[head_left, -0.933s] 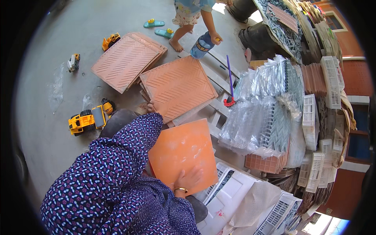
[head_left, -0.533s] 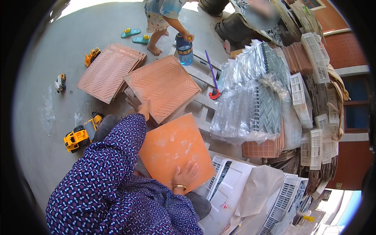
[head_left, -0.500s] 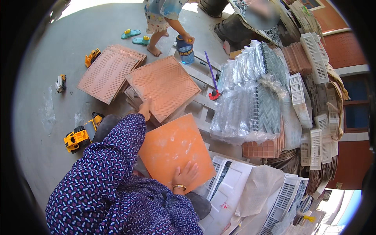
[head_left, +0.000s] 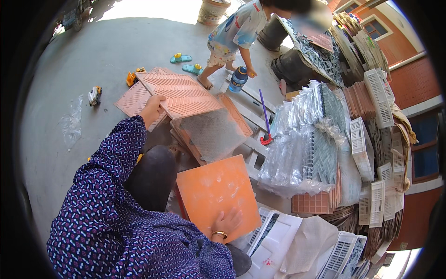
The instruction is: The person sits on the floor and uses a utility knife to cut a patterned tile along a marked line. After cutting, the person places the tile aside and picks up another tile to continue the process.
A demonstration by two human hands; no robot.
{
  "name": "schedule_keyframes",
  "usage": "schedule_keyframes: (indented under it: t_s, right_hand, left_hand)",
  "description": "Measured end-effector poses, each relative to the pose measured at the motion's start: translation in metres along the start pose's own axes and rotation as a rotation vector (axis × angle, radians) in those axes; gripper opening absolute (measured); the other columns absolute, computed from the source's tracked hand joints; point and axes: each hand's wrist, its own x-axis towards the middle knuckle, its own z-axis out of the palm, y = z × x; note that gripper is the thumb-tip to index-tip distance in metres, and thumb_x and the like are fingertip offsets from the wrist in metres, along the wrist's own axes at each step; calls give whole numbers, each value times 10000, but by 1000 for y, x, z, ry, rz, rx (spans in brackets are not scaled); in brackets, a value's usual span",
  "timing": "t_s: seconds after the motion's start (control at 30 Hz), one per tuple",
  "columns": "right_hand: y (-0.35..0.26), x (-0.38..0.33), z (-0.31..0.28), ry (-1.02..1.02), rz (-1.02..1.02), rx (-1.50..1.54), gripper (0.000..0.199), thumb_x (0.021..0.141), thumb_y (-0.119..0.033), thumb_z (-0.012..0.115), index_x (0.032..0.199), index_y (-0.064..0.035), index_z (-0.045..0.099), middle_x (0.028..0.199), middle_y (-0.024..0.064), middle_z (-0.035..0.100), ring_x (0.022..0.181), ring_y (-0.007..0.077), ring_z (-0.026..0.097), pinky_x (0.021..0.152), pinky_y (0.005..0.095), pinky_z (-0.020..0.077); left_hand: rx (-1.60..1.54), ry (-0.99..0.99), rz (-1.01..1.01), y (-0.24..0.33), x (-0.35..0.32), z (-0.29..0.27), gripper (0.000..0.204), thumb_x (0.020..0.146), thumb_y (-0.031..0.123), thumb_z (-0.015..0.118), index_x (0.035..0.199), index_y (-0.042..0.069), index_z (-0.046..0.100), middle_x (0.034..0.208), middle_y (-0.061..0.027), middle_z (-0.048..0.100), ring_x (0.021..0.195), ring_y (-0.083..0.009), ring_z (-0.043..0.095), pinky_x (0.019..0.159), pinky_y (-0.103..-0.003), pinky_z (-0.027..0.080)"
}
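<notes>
With the fingers of our left hand (head_left: 152,110) we pinch the near left edge of a pinkish herringbone panel (head_left: 186,91), the thumb hidden from us. The panel slants over the far left edge of a stack with a grey mesh-like face (head_left: 211,132) on top, and overlaps a second herringbone stack (head_left: 129,101) on the floor (head_left: 93,56); we cannot tell whether it touches either.

Our right hand (head_left: 226,223) lies palm down near the near edge of an orange board (head_left: 211,186), its fingers slightly spread and gripping nothing. The board sits just beside the mesh-faced stack's near edge.

Past that stack's far right corner, another person's hand (head_left: 251,73) is at a blue bottle (head_left: 238,81). Plastic-wrapped grey-green sheets (head_left: 297,158) lie to our right, and teal slippers (head_left: 181,59) and a small toy truck (head_left: 95,96) are on the floor beyond the herringbone stack.
</notes>
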Motion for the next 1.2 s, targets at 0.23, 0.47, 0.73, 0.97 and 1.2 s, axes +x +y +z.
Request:
schedule_keyframes:
  t_s: [0.23, 0.47, 0.73, 0.97, 1.2]
  right_hand:
    - [1, -2, -2, -18, -15, -29, 553, 758, -353, 510, 1227, -75, 418, 1299, 208, 325, 1204, 372, 292, 992, 523, 185]
    - [-7, -1, 1, -56, -40, -27, 551, 788, -372, 462, 1242, -66, 400, 1303, 206, 326, 1207, 373, 288, 992, 523, 180]
    - [-10, 4, -10, -101, -6, -69, 579, 781, -344, 470, 1270, -58, 355, 1319, 213, 297, 1222, 367, 263, 1003, 510, 163]
    - [-6, 1, -9, -103, -2, -63, 555, 775, -339, 489, 1254, -76, 393, 1316, 207, 306, 1209, 379, 281, 988, 518, 202]
    - [-2, 3, -6, -78, 9, -61, 538, 775, -347, 502, 1241, -93, 412, 1305, 197, 326, 1199, 363, 310, 977, 513, 229]
  left_hand:
    - [-2, 60, 112, 8, 77, -83, 202, 786, 97, 531, 969, 21, 488, 868, -51, 536, 743, -118, 547, 574, -222, 458]
    - [1061, 355, 79, -38, 141, -175, 375, 771, 176, 543, 1107, 28, 465, 1045, -153, 550, 944, -296, 547, 815, -342, 437]
    - [458, -76, -602, -66, 36, 36, 812, 792, 298, 544, 1352, 41, 15, 1370, -276, 27, 1273, -390, 62, 945, -608, 196]
    - [231, 96, -663, -220, 12, 36, 714, 815, 295, 506, 1343, 8, 121, 1410, -188, 91, 1290, -356, 88, 1020, -476, 111]
    - [85, 185, -487, -287, 28, 26, 592, 824, 232, 461, 1282, -68, 233, 1366, -223, 216, 1217, -330, 286, 989, -413, 228]
